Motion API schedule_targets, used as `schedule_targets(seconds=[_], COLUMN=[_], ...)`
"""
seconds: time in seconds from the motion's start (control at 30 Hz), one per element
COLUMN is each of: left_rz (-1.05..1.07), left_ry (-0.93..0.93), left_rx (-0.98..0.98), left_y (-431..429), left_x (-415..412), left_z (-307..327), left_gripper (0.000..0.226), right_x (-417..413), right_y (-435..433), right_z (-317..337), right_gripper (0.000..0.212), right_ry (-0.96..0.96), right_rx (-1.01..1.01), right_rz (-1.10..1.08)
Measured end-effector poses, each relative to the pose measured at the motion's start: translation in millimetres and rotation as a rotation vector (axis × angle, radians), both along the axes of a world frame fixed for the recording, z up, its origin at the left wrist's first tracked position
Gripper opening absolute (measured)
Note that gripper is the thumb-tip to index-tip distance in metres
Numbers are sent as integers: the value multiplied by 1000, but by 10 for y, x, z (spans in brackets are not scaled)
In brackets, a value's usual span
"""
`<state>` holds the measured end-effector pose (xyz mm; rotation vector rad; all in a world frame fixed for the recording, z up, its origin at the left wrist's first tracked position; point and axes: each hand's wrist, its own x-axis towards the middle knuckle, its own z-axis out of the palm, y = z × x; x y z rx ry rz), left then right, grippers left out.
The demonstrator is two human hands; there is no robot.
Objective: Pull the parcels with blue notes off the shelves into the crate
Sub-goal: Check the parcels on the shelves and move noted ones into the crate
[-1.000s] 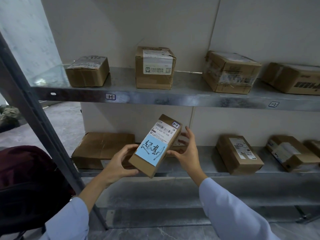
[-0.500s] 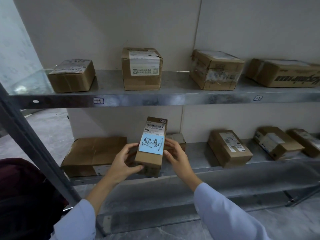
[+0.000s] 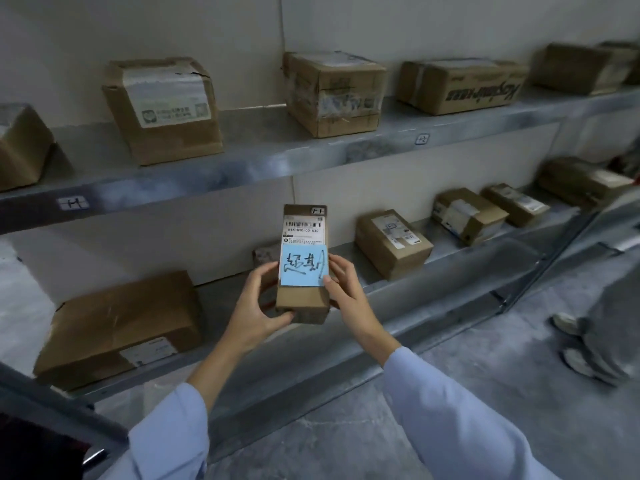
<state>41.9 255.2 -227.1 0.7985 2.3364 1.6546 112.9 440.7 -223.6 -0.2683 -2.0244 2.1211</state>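
Observation:
A narrow brown parcel with a white barcode label and a blue note with dark handwriting is held upright in front of the lower shelf. My left hand grips its left side and bottom corner. My right hand holds its right side, thumb on the note's edge. No crate is in view.
The upper shelf carries several brown boxes, none showing a blue note. More boxes sit on the lower shelf, with a large flat one at left. A person's shoes stand on the grey floor at right. A dark red object is at bottom left.
The parcel has turned from a tilt to upright and is held off the shelf. The view has swung right, bringing more of the shelves and a person's shoes into sight.

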Motion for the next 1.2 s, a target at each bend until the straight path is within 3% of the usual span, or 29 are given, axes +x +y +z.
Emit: schedule_targets(seconds=[0.4, 0.8, 1.2], left_rz=[-420, -780, -1105], left_ry=[-43, -89, -136], left_rx=[54, 94, 40], left_y=[1753, 4047, 5879], left_x=[868, 3055, 5112], left_z=[-58, -156, -261], left_gripper=[89, 85, 82], right_x=[1526, 4137, 6257], right_y=[1276, 2982, 4099], right_z=[-63, -59, -205], right_gripper=[54, 44, 46], right_ry=[-32, -90, -99], right_rx=[23, 3, -80], right_rz=[-410, -744, -1119])
